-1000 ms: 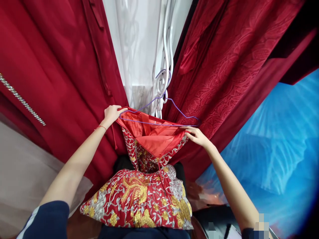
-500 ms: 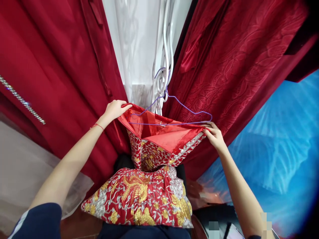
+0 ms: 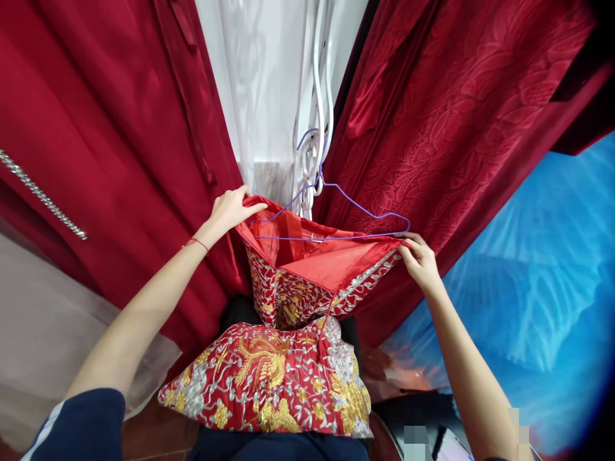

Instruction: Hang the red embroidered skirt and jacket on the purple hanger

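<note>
Red cloth (image 3: 110, 128) hangs behind; left hand (image 3: 229, 210) and right hand (image 3: 423, 264) have fingers (image 3: 257, 208) closed on embroidered garment (image 3: 312, 269).

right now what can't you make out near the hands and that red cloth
In the head view:
far outer side of the held cloth: hidden by its red lining
white piece inside the opening: too small to identify
pale flat thing, lower right: cut off by the bottom edge

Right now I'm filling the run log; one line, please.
left hand: holding red garment edge | right hand: holding opposite edge | purple hanger: across opening
</note>
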`<state>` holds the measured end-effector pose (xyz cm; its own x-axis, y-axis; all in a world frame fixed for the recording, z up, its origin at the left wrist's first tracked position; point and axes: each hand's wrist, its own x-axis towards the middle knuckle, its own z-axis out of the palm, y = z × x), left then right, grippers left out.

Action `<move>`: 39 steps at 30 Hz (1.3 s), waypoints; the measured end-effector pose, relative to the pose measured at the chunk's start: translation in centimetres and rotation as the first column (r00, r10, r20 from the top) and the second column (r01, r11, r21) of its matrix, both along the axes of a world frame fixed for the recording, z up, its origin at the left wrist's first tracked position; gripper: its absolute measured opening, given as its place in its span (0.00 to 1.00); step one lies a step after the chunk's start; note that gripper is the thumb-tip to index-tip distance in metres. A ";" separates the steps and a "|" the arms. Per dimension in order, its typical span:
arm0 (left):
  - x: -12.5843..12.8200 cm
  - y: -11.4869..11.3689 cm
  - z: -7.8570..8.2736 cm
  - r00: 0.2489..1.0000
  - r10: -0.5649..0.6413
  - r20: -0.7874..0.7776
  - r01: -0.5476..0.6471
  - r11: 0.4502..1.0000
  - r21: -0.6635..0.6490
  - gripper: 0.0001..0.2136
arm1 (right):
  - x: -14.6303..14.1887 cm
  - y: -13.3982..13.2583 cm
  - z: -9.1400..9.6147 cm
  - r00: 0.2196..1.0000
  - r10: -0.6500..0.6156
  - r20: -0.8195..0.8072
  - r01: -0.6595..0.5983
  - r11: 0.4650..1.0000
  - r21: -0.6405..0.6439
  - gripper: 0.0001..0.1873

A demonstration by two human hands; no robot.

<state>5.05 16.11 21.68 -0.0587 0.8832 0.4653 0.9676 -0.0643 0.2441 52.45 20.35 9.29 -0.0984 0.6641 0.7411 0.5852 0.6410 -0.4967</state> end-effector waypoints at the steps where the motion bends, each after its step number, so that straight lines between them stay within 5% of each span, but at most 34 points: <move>1: 0.4 -0.1 0.0 1.000 -0.022 0.001 0.022 1.000 0.004 0.28 | -0.3 -0.1 0.1 1.000 0.004 -0.008 -0.004 1.000 0.013 0.11; 6: 2.6 0.8 -0.8 0.981 -0.160 -0.108 0.161 0.987 -0.005 0.32 | -2.3 -0.3 0.8 0.998 0.015 -0.067 -0.006 0.991 0.132 0.10; 10: 3.6 1.9 -2.1 0.944 -0.179 -0.278 0.161 0.983 -0.088 0.19 | -3.0 -0.6 1.2 0.999 0.028 -0.043 -0.021 0.987 0.162 0.09; 19: 2.0 1.7 -2.3 0.842 -0.089 -0.533 0.068 0.996 -0.059 0.17 | 1.8 -4.1 2.8 0.994 0.098 0.058 -0.101 0.993 0.063 0.09; 25: 2.8 1.5 -2.5 0.827 -0.079 -0.556 0.045 0.996 -0.075 0.19 | 1.3 -5.4 5.8 0.987 0.154 0.035 -0.157 0.984 0.080 0.12; 31: 2.9 0.7 -2.3 0.853 -0.060 -0.519 0.020 0.996 -0.082 0.19 | -3.0 -3.9 8.8 0.975 0.216 0.054 -0.219 0.972 0.079 0.13; 39: 2.1 -0.4 -1.7 0.968 -0.115 -0.222 0.095 0.991 -0.097 0.17 | -6.5 -2.7 9.3 0.952 -0.117 0.281 0.017 0.942 0.336 0.21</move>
